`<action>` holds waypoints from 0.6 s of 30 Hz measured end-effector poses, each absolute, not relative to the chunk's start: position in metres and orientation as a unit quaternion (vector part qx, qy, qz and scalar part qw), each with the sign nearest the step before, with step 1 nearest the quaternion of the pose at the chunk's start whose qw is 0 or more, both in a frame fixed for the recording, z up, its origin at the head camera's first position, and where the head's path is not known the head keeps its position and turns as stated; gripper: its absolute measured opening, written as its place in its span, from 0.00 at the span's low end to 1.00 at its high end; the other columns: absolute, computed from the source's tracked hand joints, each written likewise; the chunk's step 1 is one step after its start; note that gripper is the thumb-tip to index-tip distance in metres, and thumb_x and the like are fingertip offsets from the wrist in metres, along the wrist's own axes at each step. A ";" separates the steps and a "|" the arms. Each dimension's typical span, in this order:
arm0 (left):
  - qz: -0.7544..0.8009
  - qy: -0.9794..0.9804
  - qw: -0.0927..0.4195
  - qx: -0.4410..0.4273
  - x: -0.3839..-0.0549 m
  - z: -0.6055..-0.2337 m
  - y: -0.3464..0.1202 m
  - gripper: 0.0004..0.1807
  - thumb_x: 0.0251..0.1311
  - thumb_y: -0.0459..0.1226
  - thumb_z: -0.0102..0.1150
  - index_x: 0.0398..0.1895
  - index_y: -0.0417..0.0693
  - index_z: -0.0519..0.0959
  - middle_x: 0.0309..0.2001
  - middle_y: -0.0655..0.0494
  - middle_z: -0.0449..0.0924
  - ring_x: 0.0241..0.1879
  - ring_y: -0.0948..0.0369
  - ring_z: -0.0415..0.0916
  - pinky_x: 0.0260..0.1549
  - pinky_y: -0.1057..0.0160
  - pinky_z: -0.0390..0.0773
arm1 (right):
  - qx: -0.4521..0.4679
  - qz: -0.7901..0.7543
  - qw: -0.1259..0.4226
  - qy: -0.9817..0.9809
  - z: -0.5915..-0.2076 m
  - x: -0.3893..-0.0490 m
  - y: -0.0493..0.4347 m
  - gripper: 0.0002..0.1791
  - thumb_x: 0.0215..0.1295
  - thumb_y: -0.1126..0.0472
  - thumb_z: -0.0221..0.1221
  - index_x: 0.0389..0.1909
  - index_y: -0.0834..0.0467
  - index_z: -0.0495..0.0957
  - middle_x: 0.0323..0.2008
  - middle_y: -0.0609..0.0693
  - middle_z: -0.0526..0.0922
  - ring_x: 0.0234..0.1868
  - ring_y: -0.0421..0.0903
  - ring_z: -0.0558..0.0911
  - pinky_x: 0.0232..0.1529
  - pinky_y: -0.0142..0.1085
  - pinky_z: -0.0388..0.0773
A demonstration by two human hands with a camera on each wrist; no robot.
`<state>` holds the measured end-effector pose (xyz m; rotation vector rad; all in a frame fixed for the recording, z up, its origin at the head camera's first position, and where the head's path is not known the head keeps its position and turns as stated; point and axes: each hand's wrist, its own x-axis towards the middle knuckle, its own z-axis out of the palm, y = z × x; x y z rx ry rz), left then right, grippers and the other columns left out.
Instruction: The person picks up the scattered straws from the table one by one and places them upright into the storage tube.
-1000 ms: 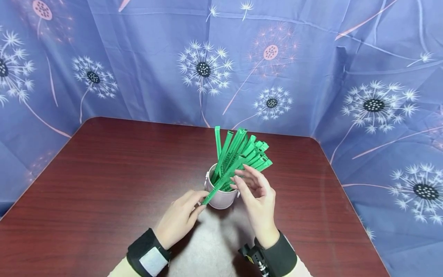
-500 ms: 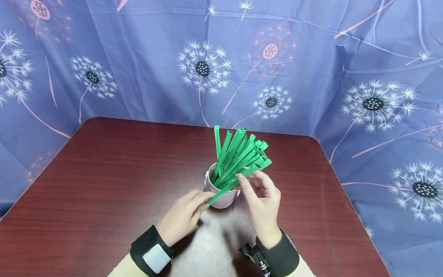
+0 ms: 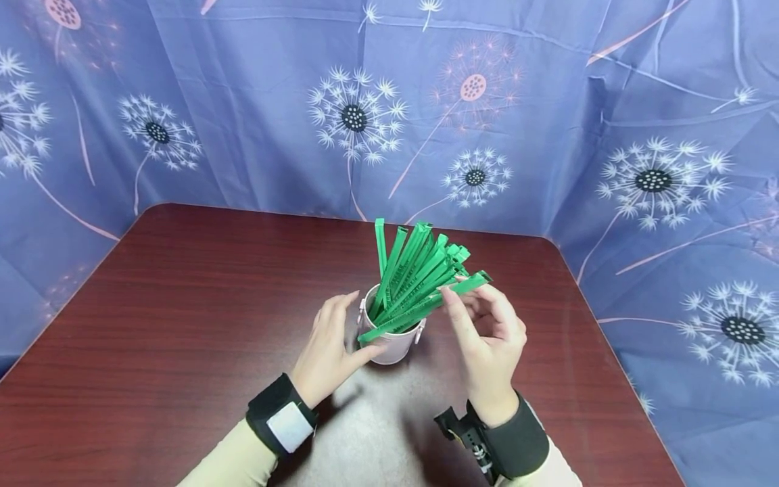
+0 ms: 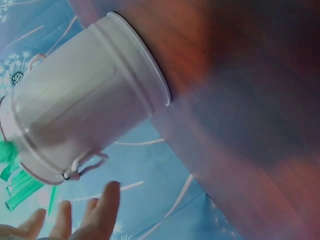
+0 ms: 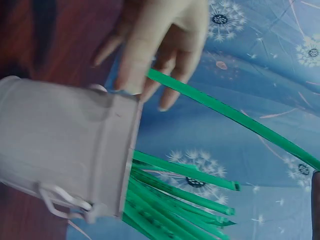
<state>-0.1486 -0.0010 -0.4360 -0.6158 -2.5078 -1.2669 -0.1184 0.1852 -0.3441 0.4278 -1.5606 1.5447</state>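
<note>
A pale pinkish-white metal pail (image 3: 389, 350) with small side handles stands upright on the table, full of slim green stick packets (image 3: 409, 267) fanning out of its top. My right hand (image 3: 489, 338) pinches one green stick packet (image 3: 404, 316) near its upper end, right of the pail. That packet slants across the front of the pail's rim. My left hand (image 3: 328, 348) is spread at the pail's left side, thumb in front and fingers extended, holding nothing. In the left wrist view its fingers (image 4: 102, 212) show beside the pail's handle.
The dark red-brown wooden table (image 3: 213, 291) reaches back to a blue curtain (image 3: 268, 115) printed with dandelions. A greyish-white patch (image 3: 365, 433) lies on the tabletop in front of the pail. Black straps (image 3: 282, 414) circle both wrists.
My left hand has let go of the packet's lower end and opened beside the pail. My right hand now pinches the packet and has drawn it to the right.
</note>
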 end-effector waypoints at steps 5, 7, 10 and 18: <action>-0.439 -0.873 0.084 -0.196 -0.155 -0.432 0.011 0.55 0.47 0.51 0.76 0.72 0.34 0.58 0.67 0.40 0.64 0.67 0.43 0.62 0.67 0.42 0.63 | 0.167 0.639 0.456 -0.596 -0.333 -0.120 0.185 0.10 0.56 0.79 0.63 0.37 0.81 0.76 0.32 0.46 0.88 0.24 0.37 0.84 0.28 0.27 0.80; -0.440 -0.874 0.071 -0.194 -0.157 -0.430 0.016 0.56 0.48 0.51 0.75 0.74 0.34 0.56 0.68 0.40 0.63 0.67 0.43 0.62 0.68 0.42 0.63 | 0.167 0.644 0.465 -0.584 -0.329 -0.121 0.186 0.10 0.56 0.80 0.62 0.38 0.81 0.76 0.31 0.49 0.88 0.24 0.38 0.85 0.29 0.28 0.82; -0.436 -0.877 0.061 -0.191 -0.160 -0.428 0.022 0.57 0.49 0.52 0.74 0.75 0.35 0.54 0.69 0.41 0.62 0.68 0.43 0.61 0.68 0.43 0.63 | 0.161 0.643 0.482 -0.573 -0.324 -0.125 0.188 0.10 0.56 0.80 0.62 0.38 0.80 0.76 0.31 0.50 0.89 0.24 0.39 0.85 0.30 0.30 0.83; -0.425 -0.884 0.062 -0.184 -0.164 -0.431 0.037 0.55 0.52 0.57 0.68 0.74 0.33 0.55 0.69 0.36 0.63 0.69 0.42 0.62 0.68 0.43 0.63 | 0.146 0.631 0.498 -0.576 -0.328 -0.135 0.199 0.10 0.58 0.79 0.62 0.39 0.80 0.76 0.33 0.51 0.88 0.26 0.41 0.86 0.32 0.33 0.84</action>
